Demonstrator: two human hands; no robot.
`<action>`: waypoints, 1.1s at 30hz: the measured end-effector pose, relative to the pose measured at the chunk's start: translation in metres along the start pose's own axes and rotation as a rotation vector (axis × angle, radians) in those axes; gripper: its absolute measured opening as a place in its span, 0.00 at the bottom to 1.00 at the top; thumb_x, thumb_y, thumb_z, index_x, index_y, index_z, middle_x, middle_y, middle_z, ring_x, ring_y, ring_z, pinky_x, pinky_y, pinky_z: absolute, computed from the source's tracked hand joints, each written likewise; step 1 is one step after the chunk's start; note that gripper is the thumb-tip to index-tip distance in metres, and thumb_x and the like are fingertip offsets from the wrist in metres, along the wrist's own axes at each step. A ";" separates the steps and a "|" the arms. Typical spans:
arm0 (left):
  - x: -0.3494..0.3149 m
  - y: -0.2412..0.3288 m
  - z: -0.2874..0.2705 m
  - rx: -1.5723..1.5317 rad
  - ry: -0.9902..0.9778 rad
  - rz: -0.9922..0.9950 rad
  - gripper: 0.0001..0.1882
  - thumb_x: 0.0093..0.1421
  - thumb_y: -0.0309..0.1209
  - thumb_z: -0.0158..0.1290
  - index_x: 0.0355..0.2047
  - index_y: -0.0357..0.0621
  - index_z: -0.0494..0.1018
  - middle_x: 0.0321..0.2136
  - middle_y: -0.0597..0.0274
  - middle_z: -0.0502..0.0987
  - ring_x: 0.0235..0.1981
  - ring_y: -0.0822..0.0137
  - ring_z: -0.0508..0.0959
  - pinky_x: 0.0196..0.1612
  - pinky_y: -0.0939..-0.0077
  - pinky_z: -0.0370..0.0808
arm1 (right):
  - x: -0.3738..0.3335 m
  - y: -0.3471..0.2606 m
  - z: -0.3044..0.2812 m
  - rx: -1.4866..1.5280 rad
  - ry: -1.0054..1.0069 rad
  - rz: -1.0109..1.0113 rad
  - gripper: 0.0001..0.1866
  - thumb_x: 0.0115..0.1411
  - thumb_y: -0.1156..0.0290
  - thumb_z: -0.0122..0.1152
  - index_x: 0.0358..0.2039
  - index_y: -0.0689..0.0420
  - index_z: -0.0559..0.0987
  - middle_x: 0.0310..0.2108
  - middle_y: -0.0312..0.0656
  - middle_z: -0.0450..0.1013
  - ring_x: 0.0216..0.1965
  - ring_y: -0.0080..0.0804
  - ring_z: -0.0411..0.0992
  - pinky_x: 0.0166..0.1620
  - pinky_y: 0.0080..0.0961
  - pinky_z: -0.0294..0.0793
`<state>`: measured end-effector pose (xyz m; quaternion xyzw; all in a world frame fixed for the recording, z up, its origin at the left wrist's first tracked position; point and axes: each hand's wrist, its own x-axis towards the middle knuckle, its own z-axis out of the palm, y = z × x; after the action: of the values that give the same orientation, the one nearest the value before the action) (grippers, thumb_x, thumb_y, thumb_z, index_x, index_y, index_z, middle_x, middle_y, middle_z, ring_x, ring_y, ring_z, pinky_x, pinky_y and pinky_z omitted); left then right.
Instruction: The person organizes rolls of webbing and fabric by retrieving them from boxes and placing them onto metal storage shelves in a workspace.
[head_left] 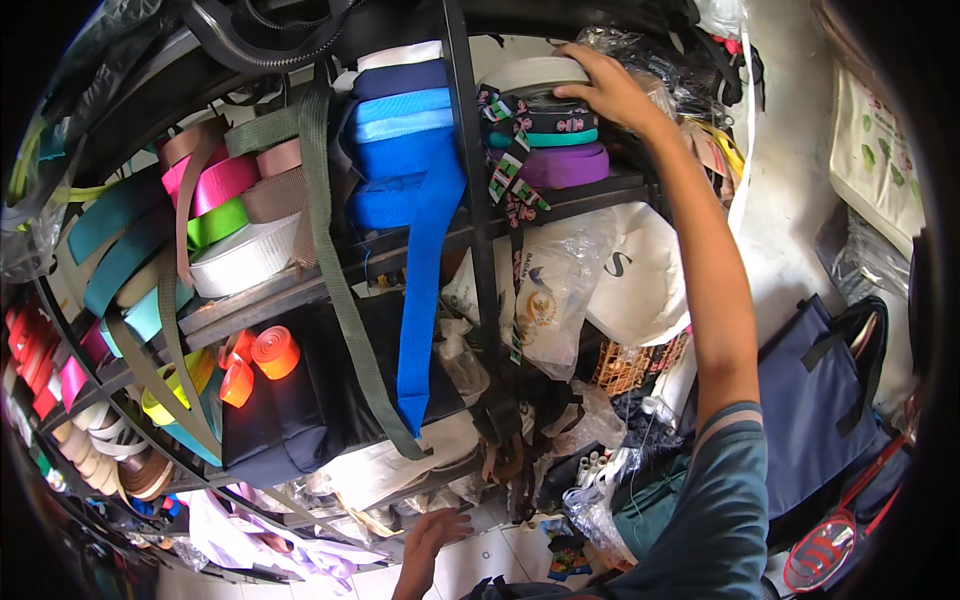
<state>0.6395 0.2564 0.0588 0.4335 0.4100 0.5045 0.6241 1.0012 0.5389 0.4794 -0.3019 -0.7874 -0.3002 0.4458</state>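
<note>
My right arm stretches up to a shelf. There my right hand (618, 92) grips the right end of an off-white webbing roll (535, 73), fingers over its top and thumb at its lower edge. Below that roll are a black patterned ribbon roll (560, 119), a teal roll (550, 138) and a purple roll (565, 166). A loose patterned ribbon end (512, 172) hangs at their left. Low in view, my left hand (432, 543) is empty with fingers spread, near the lower shelf.
Left of the black shelf post (470, 150) stand blue webbing rolls (390, 155), with a strip hanging down. A dark green strap (335, 240) hangs beside them. Orange rolls (275, 352) sit lower. A white sack (640, 270) and a navy bag (810, 400) are at the right.
</note>
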 end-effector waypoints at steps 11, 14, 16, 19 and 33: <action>0.011 -0.014 -0.001 -0.003 -0.043 -0.001 0.21 0.62 0.35 0.42 0.49 0.31 0.63 0.43 0.40 0.74 0.42 0.52 0.77 0.47 0.65 0.72 | -0.019 0.015 -0.016 0.314 -0.278 0.288 0.30 0.47 0.61 0.67 0.50 0.60 0.72 0.42 0.45 0.74 0.44 0.31 0.71 0.50 0.24 0.67; 0.012 -0.017 -0.003 -0.036 -0.078 -0.025 0.21 0.63 0.33 0.39 0.52 0.30 0.62 0.44 0.44 0.73 0.44 0.55 0.76 0.48 0.66 0.70 | -0.022 0.016 -0.019 0.468 -0.333 0.337 0.30 0.49 0.62 0.64 0.52 0.60 0.71 0.46 0.45 0.71 0.48 0.31 0.68 0.53 0.23 0.64; 0.011 -0.015 -0.001 -0.025 -0.085 -0.030 0.21 0.63 0.33 0.39 0.52 0.30 0.62 0.44 0.44 0.73 0.44 0.55 0.76 0.48 0.66 0.70 | -0.026 0.017 -0.021 0.645 -0.351 0.354 0.29 0.50 0.61 0.61 0.53 0.60 0.70 0.49 0.45 0.69 0.51 0.32 0.66 0.55 0.23 0.61; 0.005 -0.015 0.000 -0.007 -0.059 -0.026 0.21 0.63 0.33 0.39 0.52 0.30 0.62 0.44 0.44 0.74 0.44 0.55 0.76 0.48 0.66 0.70 | -0.032 0.012 -0.020 0.953 -0.276 0.346 0.28 0.53 0.59 0.56 0.53 0.58 0.70 0.53 0.43 0.66 0.54 0.33 0.62 0.57 0.25 0.58; -0.071 -0.028 -0.079 -0.149 0.614 0.204 0.14 0.66 0.35 0.43 0.35 0.33 0.66 0.26 0.53 0.75 0.30 0.63 0.77 0.39 0.71 0.74 | -0.159 -0.242 0.051 0.924 1.048 0.382 0.22 0.62 0.61 0.37 0.50 0.66 0.63 0.52 0.58 0.61 0.54 0.60 0.60 0.58 0.59 0.56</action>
<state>0.5615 0.1935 0.0145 0.2534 0.4954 0.7000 0.4476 0.8620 0.3897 0.2679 -0.0314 -0.4501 0.0410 0.8915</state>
